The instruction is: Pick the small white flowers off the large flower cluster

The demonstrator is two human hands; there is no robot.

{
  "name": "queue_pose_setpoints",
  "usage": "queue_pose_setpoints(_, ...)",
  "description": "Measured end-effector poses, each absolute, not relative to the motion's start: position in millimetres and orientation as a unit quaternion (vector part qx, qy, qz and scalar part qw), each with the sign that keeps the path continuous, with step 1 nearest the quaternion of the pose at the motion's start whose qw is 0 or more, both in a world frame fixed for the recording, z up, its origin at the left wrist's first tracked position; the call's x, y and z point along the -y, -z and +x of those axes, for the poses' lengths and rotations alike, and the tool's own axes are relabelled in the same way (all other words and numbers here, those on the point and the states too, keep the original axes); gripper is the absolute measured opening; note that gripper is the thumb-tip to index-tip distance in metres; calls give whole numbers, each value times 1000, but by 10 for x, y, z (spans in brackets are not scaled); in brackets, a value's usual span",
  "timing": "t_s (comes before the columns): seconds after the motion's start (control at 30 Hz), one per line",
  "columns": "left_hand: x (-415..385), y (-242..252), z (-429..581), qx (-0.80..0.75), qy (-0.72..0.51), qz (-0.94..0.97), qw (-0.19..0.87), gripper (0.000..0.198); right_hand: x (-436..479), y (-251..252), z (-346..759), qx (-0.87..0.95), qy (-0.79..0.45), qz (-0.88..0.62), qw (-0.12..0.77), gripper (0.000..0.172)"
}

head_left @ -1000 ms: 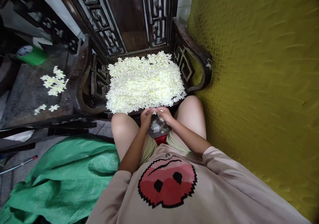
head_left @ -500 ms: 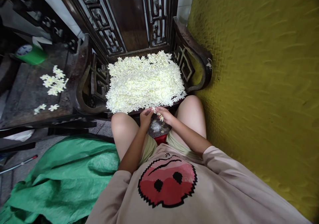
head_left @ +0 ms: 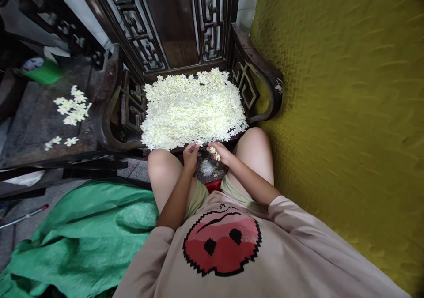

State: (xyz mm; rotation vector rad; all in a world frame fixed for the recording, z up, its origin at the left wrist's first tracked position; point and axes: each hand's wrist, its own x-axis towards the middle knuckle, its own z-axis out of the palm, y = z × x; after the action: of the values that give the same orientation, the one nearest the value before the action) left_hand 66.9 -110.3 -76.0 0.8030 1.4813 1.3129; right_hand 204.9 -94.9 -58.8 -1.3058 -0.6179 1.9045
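My left hand [head_left: 190, 156] is closed in a pinch, with a small white flower [head_left: 199, 143] at its fingertips. Just to its right, my right hand [head_left: 222, 152] is curled around a short bunch of white flowers [head_left: 215, 154], which hangs below the fingers. A gap separates the two hands. Right in front of them, a thick heap of loose white flowers [head_left: 192, 108] covers the seat of a dark carved wooden chair [head_left: 180, 37]. Whether a thread or needle runs through the held flowers is too small to tell.
On the dark wooden table [head_left: 29, 112] at left lie several more flowers [head_left: 73, 108] and a green roll of tape [head_left: 42, 70]. A green sheet [head_left: 99, 227] spreads over the floor. The yellow textured wall [head_left: 341, 112] stands close on my right.
My hands were together at the fingertips and have moved apart slightly. The left one has shifted a little left with the single flower; the bunch stays in the right.
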Motion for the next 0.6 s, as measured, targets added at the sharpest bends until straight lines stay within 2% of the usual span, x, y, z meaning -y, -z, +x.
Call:
queue_pose_setpoints(0.17,1109,754,675,-615,-520,345,482,27,947,631,2046,277,-702,-532,384,13)
queue_pose_setpoints(0.4,1122,691,705,-627,-479,335,516,17,967,609,2019,322,-699,-512,381,30)
queue_pose_setpoints(0.6,1111,671,701,-612,-477,300,555,17,966,601,2024,312,-703,-516,376,31)
